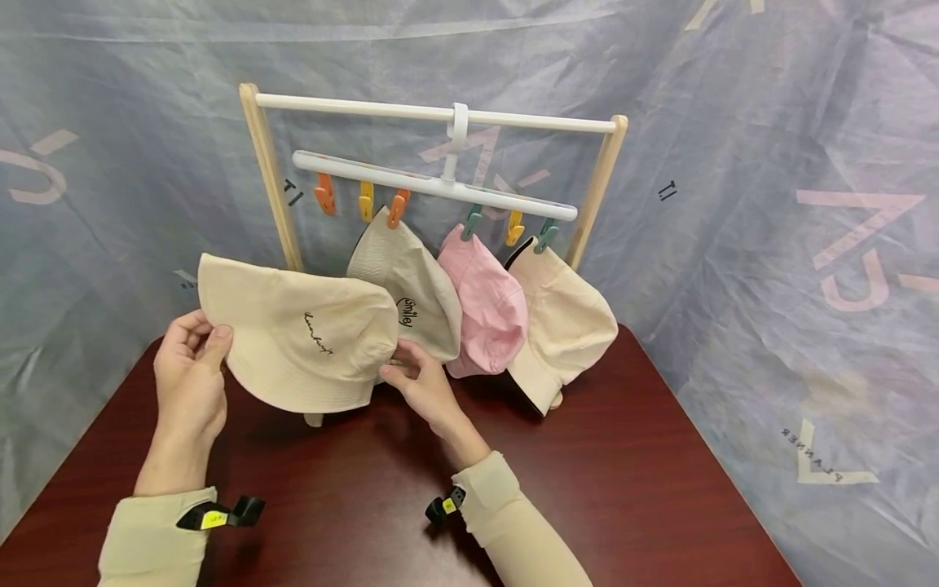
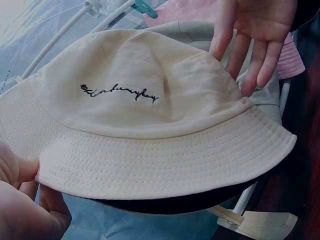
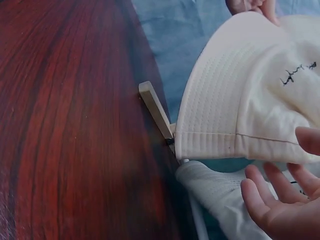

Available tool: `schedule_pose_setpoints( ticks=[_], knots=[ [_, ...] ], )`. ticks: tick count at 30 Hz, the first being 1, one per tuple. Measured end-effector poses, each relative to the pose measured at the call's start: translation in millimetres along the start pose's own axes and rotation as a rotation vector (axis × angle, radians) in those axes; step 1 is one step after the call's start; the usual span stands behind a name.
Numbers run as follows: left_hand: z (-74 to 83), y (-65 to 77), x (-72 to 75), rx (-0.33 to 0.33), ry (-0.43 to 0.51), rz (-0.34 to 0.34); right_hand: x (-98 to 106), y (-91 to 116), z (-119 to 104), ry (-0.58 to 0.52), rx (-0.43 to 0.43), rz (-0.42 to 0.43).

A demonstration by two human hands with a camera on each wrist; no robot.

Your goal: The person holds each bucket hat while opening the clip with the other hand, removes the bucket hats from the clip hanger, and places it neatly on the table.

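My left hand (image 1: 192, 379) pinches the brim of a cream bucket hat (image 1: 293, 334) with black script on its crown, thumb in front and fingers behind. The hat is held sideways before the left part of the rack, its brim toward the left hand. At its crown end is my right hand (image 1: 421, 387), its fingers loosely extended and fingertips right at the fabric; the left wrist view shows those fingers (image 2: 257, 60) spread along the crown. Just behind hangs a grey bucket hat (image 1: 407, 281) with "smile" lettering, partly covered by the cream one.
A white clip hanger (image 1: 433, 186) hangs from the rack's rail (image 1: 352, 105). Its orange clip (image 1: 398, 209) grips the grey hat; green clips hold a pink hat (image 1: 484, 306) and another cream hat (image 1: 568, 318). Further left are an orange clip (image 1: 324, 194) and a yellow clip (image 1: 366, 201). Below is a dark red table (image 1: 623, 473).
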State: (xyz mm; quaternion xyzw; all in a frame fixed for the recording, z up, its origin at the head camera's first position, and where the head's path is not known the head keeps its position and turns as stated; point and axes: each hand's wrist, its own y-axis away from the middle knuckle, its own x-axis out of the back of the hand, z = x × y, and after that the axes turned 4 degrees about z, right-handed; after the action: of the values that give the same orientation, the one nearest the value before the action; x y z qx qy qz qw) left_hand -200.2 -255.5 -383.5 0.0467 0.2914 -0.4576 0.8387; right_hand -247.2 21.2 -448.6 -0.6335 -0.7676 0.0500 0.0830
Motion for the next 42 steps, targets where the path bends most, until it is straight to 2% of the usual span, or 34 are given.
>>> schedule_pose_setpoints(
  ticks=[11, 21, 42],
  knots=[
    [1.1, -0.6, 2.0, 0.004, 0.036, 0.018, -4.8, -0.1, 4.7, -0.006, -0.052, -0.031],
    [1.1, -1.2, 6.8, 0.019, 0.061, 0.024, -8.1, 0.9, 7.7, -0.031, -0.057, -0.038],
    [4.2, -1.1, 1.9, 0.034, 0.103, 0.026, -11.1, 5.2, 9.4, -0.036, -0.015, -0.033]
  ],
)
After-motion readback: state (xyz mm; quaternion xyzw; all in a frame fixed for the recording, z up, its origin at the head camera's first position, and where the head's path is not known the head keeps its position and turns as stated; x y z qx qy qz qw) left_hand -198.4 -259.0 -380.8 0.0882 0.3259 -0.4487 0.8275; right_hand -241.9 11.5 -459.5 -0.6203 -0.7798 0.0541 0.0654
